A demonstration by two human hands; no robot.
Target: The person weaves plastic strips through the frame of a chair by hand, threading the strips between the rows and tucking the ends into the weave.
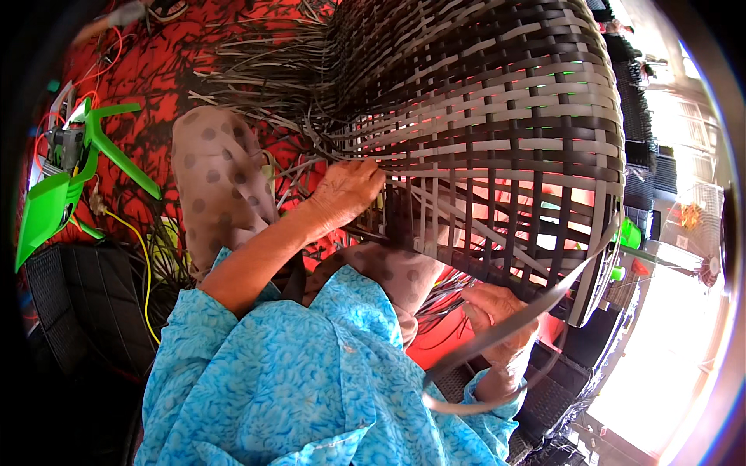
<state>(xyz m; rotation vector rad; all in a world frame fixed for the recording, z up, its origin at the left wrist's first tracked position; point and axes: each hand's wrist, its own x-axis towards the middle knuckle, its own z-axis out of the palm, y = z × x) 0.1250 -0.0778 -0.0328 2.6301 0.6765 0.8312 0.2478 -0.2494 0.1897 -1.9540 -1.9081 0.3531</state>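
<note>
A woven panel (pixel 482 116) of flat black and grey plastic strips stands in front of me, its lower part loosely woven with gaps. My left hand (pixel 347 189) is closed at its left edge, fingers curled round the flat strips that run out there. Below the panel's lower edge, my right hand (pixel 497 311) has its fingers bent inward. What it grips, if anything, is hidden. A long grey flat strip (pixel 513 330) hangs from the panel's right side, crosses in front of my right hand and loops over my wrist.
Loose strip ends (pixel 260 70) fan out from the panel's far left. A bright green stand (pixel 93 140) with a yellow cord (pixel 145 256) is at the left, beside black woven pieces (pixel 85 303). Strip scraps litter the red floor (pixel 148 70). More dark woven pieces (pixel 559 388) lie at right.
</note>
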